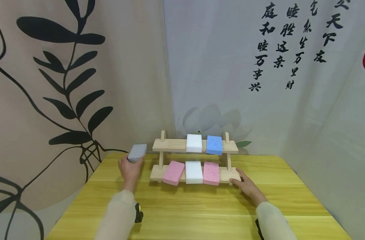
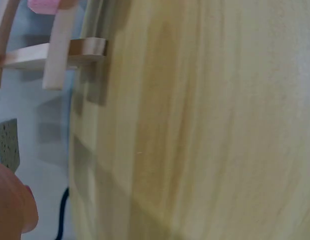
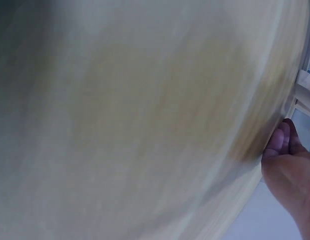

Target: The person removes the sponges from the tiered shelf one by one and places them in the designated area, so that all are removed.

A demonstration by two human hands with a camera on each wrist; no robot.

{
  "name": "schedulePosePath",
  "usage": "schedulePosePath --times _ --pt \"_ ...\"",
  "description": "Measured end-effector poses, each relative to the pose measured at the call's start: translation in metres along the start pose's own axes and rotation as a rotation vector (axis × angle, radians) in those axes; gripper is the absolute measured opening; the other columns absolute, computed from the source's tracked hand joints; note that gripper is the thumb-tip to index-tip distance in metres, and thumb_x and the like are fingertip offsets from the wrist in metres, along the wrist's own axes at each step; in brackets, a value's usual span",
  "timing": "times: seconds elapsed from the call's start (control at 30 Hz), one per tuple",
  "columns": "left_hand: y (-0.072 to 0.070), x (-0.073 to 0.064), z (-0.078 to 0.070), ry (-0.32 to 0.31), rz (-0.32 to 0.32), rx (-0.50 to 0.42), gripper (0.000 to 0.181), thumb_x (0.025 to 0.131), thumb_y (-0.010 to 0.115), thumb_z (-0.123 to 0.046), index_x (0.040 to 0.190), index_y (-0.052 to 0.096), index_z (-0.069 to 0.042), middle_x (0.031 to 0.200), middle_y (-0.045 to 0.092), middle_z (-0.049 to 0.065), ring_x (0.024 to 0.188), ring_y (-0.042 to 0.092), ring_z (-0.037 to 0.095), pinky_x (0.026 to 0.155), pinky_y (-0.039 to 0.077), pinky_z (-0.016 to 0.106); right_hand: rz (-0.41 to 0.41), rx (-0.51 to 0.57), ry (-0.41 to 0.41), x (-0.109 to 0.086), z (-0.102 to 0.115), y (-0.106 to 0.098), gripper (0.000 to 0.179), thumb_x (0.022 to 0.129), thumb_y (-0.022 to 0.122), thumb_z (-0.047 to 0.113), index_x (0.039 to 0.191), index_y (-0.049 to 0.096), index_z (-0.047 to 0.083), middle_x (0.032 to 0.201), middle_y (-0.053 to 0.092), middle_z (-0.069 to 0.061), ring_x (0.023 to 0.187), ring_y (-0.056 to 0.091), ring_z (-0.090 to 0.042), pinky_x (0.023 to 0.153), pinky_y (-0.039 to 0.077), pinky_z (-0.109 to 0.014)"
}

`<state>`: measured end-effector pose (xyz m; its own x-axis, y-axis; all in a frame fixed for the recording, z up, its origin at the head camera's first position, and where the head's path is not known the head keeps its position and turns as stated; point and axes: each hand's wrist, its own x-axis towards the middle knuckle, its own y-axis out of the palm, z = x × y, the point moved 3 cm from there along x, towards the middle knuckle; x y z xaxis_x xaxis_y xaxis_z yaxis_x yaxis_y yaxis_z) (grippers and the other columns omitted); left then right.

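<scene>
My left hand [image 1: 131, 171] grips a grey sponge [image 1: 137, 152], held up left of a two-tier wooden rack [image 1: 170, 145]. In the left wrist view only a speckled corner of the grey sponge [image 2: 8, 142] shows beside part of the hand [image 2: 12, 202]. My right hand [image 1: 248, 186] holds the right end of the rack's lower shelf between thumb and fingers; in the right wrist view the hand [image 3: 290, 170] is partly cut off. The top shelf carries a white sponge [image 1: 194, 143] and a blue sponge [image 1: 214, 145]. Below are a tilted pink sponge [image 1: 173, 173], a white sponge [image 1: 193, 172] and another pink sponge [image 1: 211, 173].
The rack stands toward the back of a yellowish wooden table [image 1: 182, 210]. Behind it hangs a pale cloth backdrop [image 1: 206, 83] with dark plant prints and written characters. A grey-white cloth side [image 1: 326, 133] borders the table on the right.
</scene>
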<state>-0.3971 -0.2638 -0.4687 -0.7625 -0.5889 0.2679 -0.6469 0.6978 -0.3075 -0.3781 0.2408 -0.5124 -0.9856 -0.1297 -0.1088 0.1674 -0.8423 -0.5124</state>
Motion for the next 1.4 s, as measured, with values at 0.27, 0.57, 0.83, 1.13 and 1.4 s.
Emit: schedulePosePath --times 0.27,0.57,0.83,1.13,1.4 --pt "0.003 -0.009 0.017 -0.090 0.065 -0.013 0.082 0.081 0.080 -0.034 0.139 0.040 0.009 0.134 0.037 0.026 0.121 0.040 0.041 0.105 0.035 0.054 -0.002 0.012 0.002 0.000 0.002 0.001 0.090 0.096 0.061 0.047 0.160 0.009 0.012 0.160 0.008 -0.030 0.145 0.009 -0.049 0.114 0.015 -0.063" --pt "0.007 -0.013 0.034 -0.080 0.111 0.031 0.080 0.084 0.077 -0.033 0.138 0.040 0.013 0.135 0.036 0.030 0.121 0.039 0.043 0.105 0.034 0.056 -0.006 0.003 0.003 0.001 0.002 0.002 0.090 0.095 0.061 0.049 0.160 0.010 0.013 0.160 0.008 -0.030 0.144 0.009 -0.051 0.113 0.014 -0.064" --pt "0.008 -0.017 0.043 -0.091 0.141 0.104 0.079 0.085 0.075 -0.034 0.138 0.041 0.013 0.134 0.037 0.031 0.121 0.039 0.045 0.104 0.035 0.059 -0.007 -0.014 0.003 -0.003 0.004 0.003 0.090 0.095 0.061 0.051 0.160 0.010 0.015 0.160 0.009 -0.029 0.145 0.009 -0.050 0.113 0.013 -0.065" --pt "0.009 -0.019 0.042 -0.053 0.152 0.151 0.077 0.084 0.076 -0.029 0.137 0.042 0.015 0.129 0.040 0.033 0.120 0.039 0.047 0.102 0.036 0.060 -0.012 -0.007 0.008 -0.001 0.003 0.002 0.090 0.095 0.061 0.050 0.160 0.010 0.014 0.161 0.009 -0.028 0.145 0.008 -0.050 0.113 0.011 -0.064" --pt "0.010 -0.021 0.041 -0.053 0.181 0.180 0.083 0.086 0.074 -0.031 0.142 0.034 0.017 0.132 0.036 0.037 0.121 0.036 0.049 0.102 0.035 0.061 -0.025 0.001 0.014 0.002 -0.001 0.001 0.091 0.094 0.062 0.051 0.160 0.010 0.015 0.160 0.009 -0.028 0.145 0.008 -0.050 0.113 0.010 -0.065"
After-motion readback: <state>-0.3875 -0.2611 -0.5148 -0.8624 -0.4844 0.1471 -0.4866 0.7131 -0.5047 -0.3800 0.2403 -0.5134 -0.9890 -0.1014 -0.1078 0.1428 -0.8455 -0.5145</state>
